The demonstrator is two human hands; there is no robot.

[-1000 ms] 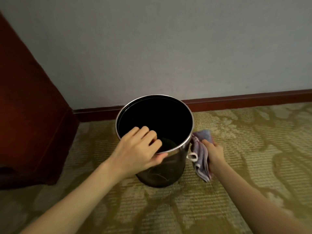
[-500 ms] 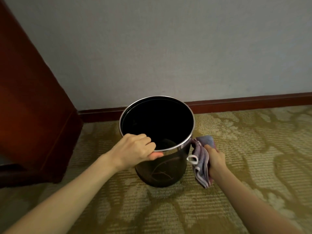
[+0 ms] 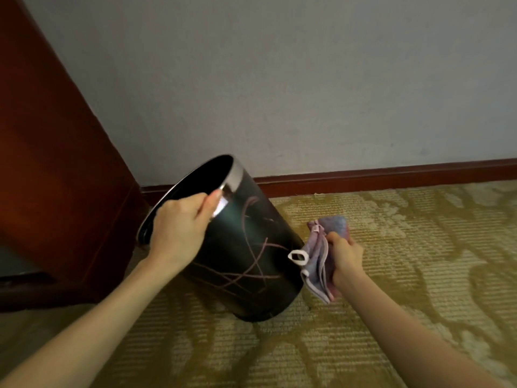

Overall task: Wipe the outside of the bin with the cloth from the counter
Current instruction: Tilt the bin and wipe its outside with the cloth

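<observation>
A black round bin (image 3: 246,256) with a shiny metal rim and thin pink line patterns leans to the left on the carpet, its mouth turned toward the wooden cabinet. My left hand (image 3: 179,233) grips its rim at the near side. My right hand (image 3: 345,257) holds a folded lilac-grey cloth (image 3: 321,259) with a white hanging loop, just right of the bin's lower side wall. The cloth's edge is at or very near the wall; contact is unclear.
A dark red wooden cabinet (image 3: 56,169) stands close on the left, next to the bin's mouth. A plain wall with a reddish skirting board (image 3: 391,175) runs behind. Patterned yellow-green carpet (image 3: 405,275) stretches to the right and front.
The bin stood upright before; my left hand has tipped it to the left by its rim, exposing its right side wall. My right hand with the cloth has stayed beside it.
</observation>
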